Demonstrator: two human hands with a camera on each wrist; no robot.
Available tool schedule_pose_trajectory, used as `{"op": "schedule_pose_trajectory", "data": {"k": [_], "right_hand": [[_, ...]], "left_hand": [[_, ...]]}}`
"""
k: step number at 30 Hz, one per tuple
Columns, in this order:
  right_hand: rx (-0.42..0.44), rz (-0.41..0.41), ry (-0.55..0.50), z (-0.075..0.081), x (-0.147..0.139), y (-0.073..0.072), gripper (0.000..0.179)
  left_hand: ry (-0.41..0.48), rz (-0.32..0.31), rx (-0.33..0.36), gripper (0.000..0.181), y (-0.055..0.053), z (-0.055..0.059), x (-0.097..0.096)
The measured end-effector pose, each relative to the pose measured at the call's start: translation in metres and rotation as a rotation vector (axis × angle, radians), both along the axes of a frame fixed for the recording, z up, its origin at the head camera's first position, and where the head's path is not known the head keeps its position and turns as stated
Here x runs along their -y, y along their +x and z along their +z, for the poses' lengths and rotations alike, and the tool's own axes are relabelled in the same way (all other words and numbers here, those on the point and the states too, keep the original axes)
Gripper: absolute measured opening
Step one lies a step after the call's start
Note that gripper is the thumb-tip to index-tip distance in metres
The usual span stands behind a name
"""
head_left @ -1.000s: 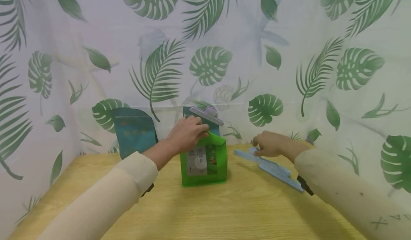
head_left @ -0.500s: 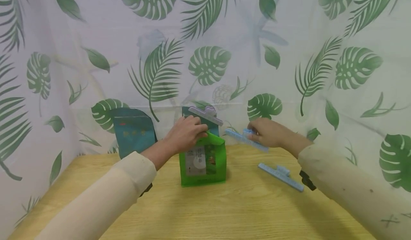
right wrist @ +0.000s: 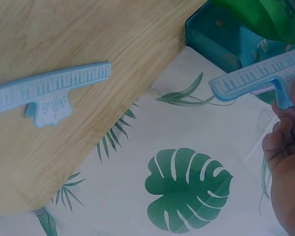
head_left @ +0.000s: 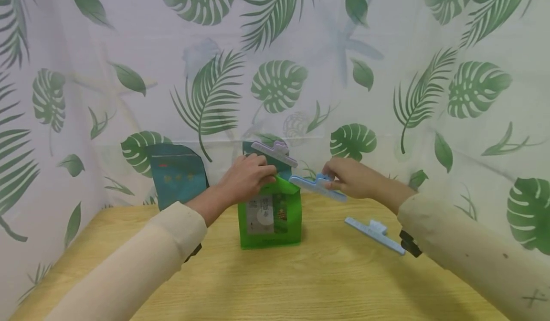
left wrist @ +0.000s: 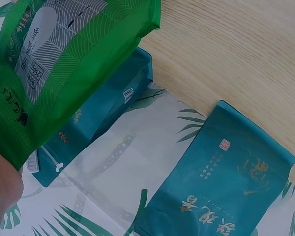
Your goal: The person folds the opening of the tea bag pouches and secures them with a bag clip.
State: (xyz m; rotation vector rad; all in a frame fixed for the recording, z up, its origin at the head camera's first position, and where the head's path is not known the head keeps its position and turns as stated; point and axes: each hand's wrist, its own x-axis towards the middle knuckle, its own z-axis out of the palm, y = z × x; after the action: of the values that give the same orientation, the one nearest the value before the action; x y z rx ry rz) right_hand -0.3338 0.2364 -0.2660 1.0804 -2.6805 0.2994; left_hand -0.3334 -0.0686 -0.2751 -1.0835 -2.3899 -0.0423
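A bright green tea bag (head_left: 269, 240) stands upright on the table, and my left hand (head_left: 249, 176) pinches its folded top edge. My right hand (head_left: 354, 177) holds a blue bag clip (head_left: 307, 186) by its handle, raised beside the top right of the green bag. In the right wrist view the long bar of the held clip (right wrist: 255, 73) shows below the green bag. Behind the green bag stands a teal bag (head_left: 250, 147) with a purple bag clip (head_left: 273, 154) across its top; the green bag and my left hand hide much of it.
Another blue bag clip (head_left: 375, 235) lies on the wooden table (head_left: 275, 283) at the right. A second teal bag (head_left: 178, 175) stands at the back left, partly behind my left arm. A leaf-print curtain (head_left: 322, 106) hangs behind the table.
My right hand has lifted the blue clip off the table and carried it left toward the green bag's top. The other blue clip stays on the table. My left hand keeps its place.
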Motion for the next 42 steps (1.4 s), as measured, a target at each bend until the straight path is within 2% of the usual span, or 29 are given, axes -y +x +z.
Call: {"op": "schedule_pose_trajectory", "data": {"k": [9, 17, 27, 37, 42], "right_hand": [[-0.047, -0.01, 0.009, -0.003, 0.0, 0.001, 0.02], [-0.077, -0.006, -0.033, -0.01, 0.008, 0.0, 0.017], [-0.147, 0.023, -0.069, -0.011, 0.021, -0.002, 0.017], [-0.157, 0.047, -0.073, -0.005, 0.038, -0.005, 0.018], [-0.129, 0.028, -0.081, -0.003, 0.047, -0.004, 0.018]], "left_hand": [[0.006, -0.009, 0.022, 0.014, -0.004, 0.0, 0.004], [0.0, -0.017, 0.039, 0.015, -0.006, -0.001, 0.006], [-0.031, 0.022, 0.065, 0.018, -0.005, 0.001, 0.006], [-0.029, 0.031, 0.123, 0.025, -0.004, 0.004, 0.002], [-0.036, 0.048, 0.134, 0.033, -0.003, 0.004, 0.003]]}}
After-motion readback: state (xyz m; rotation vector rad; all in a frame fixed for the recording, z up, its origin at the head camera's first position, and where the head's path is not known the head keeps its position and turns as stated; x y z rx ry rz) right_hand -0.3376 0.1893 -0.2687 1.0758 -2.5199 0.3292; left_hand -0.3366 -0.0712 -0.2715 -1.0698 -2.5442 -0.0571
